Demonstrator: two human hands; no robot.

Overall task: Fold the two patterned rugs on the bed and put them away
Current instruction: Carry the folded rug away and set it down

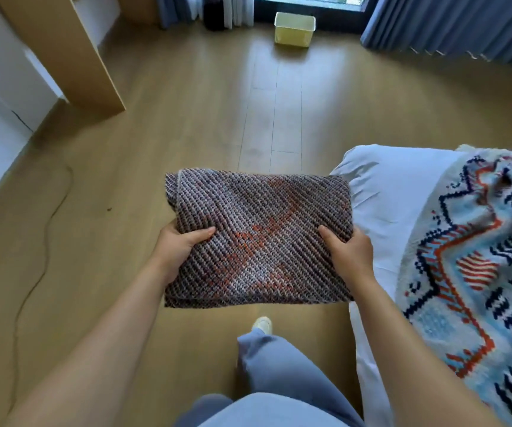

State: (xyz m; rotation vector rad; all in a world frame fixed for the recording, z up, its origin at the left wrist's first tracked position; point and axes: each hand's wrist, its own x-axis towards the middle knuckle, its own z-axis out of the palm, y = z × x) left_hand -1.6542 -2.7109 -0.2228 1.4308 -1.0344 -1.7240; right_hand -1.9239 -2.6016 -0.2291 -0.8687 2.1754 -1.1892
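Nearest the camera, the person's grey-blue trouser legs (279, 371) filled the lower edge of the view, and one pale shoe (262, 324) was set on the wood-plank floor (217, 118). Above them, both bare forearms reached forward.

The left hand (183, 245) gripped the left edge of the folded rug (257, 238), with the thumb laid across the top face and the fingers hidden beneath. The right hand (348, 252) gripped the right edge in the same manner. The folded rug was a thick rectangular bundle of several layers, woven in dark grey and pale diagonal ribs with orange patches. It was held level in the air over the floor, its right edge just beside the corner of the bed (384, 192).

To the right, the bed carried a white sheet. The second rug (476, 272) lay unfolded and rumpled on it. This rug was light blue with navy, orange and white geometric figures and ran off the right edge of the view.

On the left, a thin dark cable (42, 241) trailed across the floor. Further back, a light wooden furniture panel (73, 50) stood on the floor. At the far end, a pale yellow ribbed basket (294, 28) stood on the floor in front of the window, with blue-grey curtains (451, 23) hanging to its right.
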